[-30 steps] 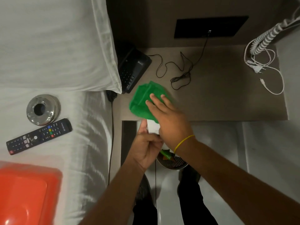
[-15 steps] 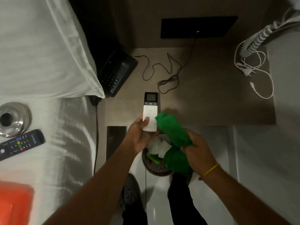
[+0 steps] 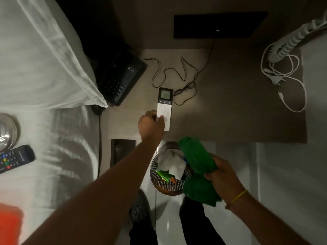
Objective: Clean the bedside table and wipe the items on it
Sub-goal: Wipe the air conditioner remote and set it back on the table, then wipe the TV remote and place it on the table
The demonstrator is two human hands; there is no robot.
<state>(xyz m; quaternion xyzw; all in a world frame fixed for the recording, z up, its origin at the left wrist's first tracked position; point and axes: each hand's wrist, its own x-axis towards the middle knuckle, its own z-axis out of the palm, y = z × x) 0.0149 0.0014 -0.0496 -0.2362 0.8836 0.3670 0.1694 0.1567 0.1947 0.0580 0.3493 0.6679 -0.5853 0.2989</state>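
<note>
A white remote with a small screen (image 3: pixel 165 105) lies flat on the brown bedside table (image 3: pixel 235 110), screen end away from me. My left hand (image 3: pixel 151 123) grips its near end, thumb on top. My right hand (image 3: pixel 223 175) is shut on a bunched green cloth (image 3: pixel 196 156), held off the table's front edge over a bin. A black desk phone (image 3: pixel 122 78) sits at the table's back left, partly under a pillow, with its thin black cord (image 3: pixel 178 76) looped beside the remote.
A perforated metal bin (image 3: pixel 167 184) with paper and wrappers stands on the floor below the table edge. White cables and a plug (image 3: pixel 283 80) lie at the table's right. The bed at left holds a white pillow (image 3: pixel 40 59), a black TV remote (image 3: pixel 16 158), a metal ashtray (image 3: pixel 7 133) and an orange item (image 3: pixel 8 225).
The green cloth came off the remote and my right hand drew it back over the bin. My left hand moved the white remote forward and set it flat on the table.
</note>
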